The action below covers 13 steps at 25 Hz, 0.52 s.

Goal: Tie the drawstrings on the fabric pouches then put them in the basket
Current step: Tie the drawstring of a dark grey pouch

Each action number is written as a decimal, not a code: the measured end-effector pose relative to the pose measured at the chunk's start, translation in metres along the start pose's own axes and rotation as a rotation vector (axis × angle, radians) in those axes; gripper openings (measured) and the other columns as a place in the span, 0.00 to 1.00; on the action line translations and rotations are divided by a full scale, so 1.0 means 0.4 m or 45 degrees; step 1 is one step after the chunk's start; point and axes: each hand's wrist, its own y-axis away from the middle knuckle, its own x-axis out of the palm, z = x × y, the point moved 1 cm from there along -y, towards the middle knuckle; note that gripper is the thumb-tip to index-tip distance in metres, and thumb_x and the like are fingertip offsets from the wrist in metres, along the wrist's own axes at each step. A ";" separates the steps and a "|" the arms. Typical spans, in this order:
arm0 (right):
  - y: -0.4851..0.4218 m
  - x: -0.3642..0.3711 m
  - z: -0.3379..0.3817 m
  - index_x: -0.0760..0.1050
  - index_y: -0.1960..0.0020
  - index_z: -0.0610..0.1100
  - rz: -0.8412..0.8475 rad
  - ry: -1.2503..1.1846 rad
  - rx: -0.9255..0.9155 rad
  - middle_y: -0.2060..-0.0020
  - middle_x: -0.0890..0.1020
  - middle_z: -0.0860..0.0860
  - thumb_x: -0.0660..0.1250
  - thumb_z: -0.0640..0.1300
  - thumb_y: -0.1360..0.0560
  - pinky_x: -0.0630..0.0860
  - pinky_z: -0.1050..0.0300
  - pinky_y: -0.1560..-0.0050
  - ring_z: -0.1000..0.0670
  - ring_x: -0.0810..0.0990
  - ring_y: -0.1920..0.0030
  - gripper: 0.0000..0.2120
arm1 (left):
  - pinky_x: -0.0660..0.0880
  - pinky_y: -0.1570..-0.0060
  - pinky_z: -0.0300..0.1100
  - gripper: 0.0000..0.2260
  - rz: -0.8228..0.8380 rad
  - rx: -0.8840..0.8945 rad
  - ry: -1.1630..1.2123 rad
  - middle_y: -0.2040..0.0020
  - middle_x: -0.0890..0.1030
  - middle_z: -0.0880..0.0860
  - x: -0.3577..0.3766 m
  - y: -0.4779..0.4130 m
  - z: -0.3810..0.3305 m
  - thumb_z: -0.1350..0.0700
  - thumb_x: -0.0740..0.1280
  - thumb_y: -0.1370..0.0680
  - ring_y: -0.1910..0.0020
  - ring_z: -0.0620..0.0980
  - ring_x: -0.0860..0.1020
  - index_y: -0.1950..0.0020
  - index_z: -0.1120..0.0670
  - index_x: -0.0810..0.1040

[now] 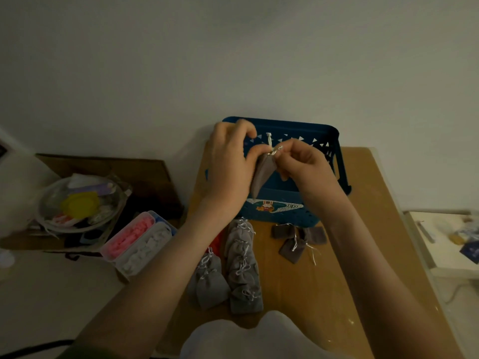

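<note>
grey pouch [261, 174] hangs pinched between both hands [230, 161] above the basket [334, 141].

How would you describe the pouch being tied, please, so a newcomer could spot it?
Find the blue basket at the far end of the wooden table. There, the left hand and right hand pinch the neck of one grey pouch. Unlike the pouches lying on the table, it hangs in mid-air.

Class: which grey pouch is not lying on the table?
The pouch held up by the left hand and right hand near the basket; the other pouches lie on the table.
</note>
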 end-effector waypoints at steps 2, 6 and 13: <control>-0.001 0.005 -0.009 0.75 0.57 0.42 -0.007 -0.088 0.006 0.65 0.76 0.51 0.60 0.37 0.20 0.69 0.64 0.64 0.56 0.71 0.66 0.08 | 0.67 0.53 0.29 0.06 -0.084 0.059 -0.026 0.52 0.71 0.53 0.010 0.010 -0.003 0.56 0.72 0.27 0.52 0.45 0.70 0.56 0.57 0.78; -0.004 0.009 -0.017 0.75 0.55 0.41 0.010 -0.135 0.021 0.63 0.77 0.49 0.60 0.37 0.20 0.69 0.64 0.63 0.55 0.71 0.65 0.08 | 0.68 0.53 0.34 0.10 -0.043 0.342 -0.123 0.53 0.78 0.57 0.012 0.018 0.002 0.56 0.63 0.23 0.54 0.51 0.76 0.54 0.60 0.81; -0.013 0.006 -0.032 0.76 0.58 0.42 -0.085 0.023 0.093 0.65 0.78 0.42 0.63 0.38 0.21 0.73 0.64 0.65 0.53 0.73 0.68 0.08 | 0.66 0.55 0.41 0.01 0.074 0.717 -0.415 0.59 0.77 0.57 0.011 0.019 0.033 0.65 0.67 0.25 0.60 0.53 0.73 0.57 0.61 0.77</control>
